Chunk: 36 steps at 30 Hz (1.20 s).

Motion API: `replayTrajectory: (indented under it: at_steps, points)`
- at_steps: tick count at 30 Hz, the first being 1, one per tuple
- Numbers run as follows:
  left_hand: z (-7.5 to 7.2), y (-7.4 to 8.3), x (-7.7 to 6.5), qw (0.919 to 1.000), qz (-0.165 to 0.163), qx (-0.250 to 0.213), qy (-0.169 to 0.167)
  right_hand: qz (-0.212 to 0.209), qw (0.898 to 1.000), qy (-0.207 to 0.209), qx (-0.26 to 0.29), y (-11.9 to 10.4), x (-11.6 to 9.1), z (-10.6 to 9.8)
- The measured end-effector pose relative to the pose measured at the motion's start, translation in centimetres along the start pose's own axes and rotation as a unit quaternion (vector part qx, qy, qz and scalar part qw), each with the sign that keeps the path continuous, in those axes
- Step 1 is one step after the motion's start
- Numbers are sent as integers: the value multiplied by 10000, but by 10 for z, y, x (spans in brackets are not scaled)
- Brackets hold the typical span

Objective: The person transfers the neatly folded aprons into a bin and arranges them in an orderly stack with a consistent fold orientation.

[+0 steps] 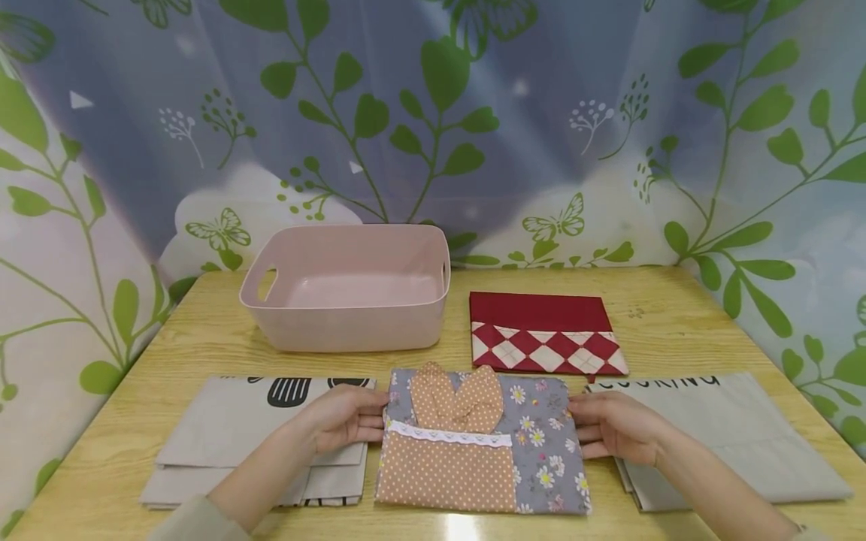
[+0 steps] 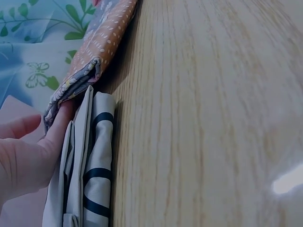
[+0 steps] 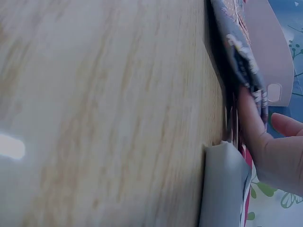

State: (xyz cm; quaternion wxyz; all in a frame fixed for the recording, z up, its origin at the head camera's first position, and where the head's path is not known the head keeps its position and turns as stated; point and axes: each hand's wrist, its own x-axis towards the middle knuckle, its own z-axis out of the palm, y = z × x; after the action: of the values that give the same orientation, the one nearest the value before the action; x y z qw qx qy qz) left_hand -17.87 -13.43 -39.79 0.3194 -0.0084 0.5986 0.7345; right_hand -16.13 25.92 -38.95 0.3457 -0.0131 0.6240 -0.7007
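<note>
A folded grey floral apron (image 1: 548,443) lies across the front middle in the head view. Its tan polka-dot pocket has white lace trim and two ear-shaped flaps. My left hand (image 1: 345,417) holds its left edge, with fingers tucked beneath; the thumb stands at the upper side in the left wrist view. On the opposite edge, my right hand (image 1: 619,428) grips likewise, one finger (image 3: 251,116) under the cloth. Below the left hand is a folded beige cloth (image 1: 223,428) with black utensil prints. Another beige folded cloth (image 1: 731,443), with partly covered black lettering, lies under the right forearm.
A pink plastic bin (image 1: 352,327) with handle holes stands at the back left of the wooden table (image 1: 649,330). Right of it lies a folded red cloth (image 1: 541,312) with a diamond-patterned band. A leaf-printed curtain (image 1: 541,150) hangs behind the table.
</note>
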Motion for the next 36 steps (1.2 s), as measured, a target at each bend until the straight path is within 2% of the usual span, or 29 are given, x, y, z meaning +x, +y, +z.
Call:
replayTrajectory:
  at_steps: [5,10,15,24,36]
  points:
    - [0,-1,0,10000,14,-95,23,0,9994,-101,341,1,0,-3]
    - [1,0,0,10000,28,-51,1,59,9998,-19,190,2,0,-4]
    - [0,-1,-1,10000,51,23,39,144,9995,264,-44,3,1,-3]
    - [0,-2,-2,9997,63,-27,221,130,9989,411,186,3,0,-2]
    - [0,7,-7,9988,225,-145,400,-18,9978,529,408,-1,-2,3]
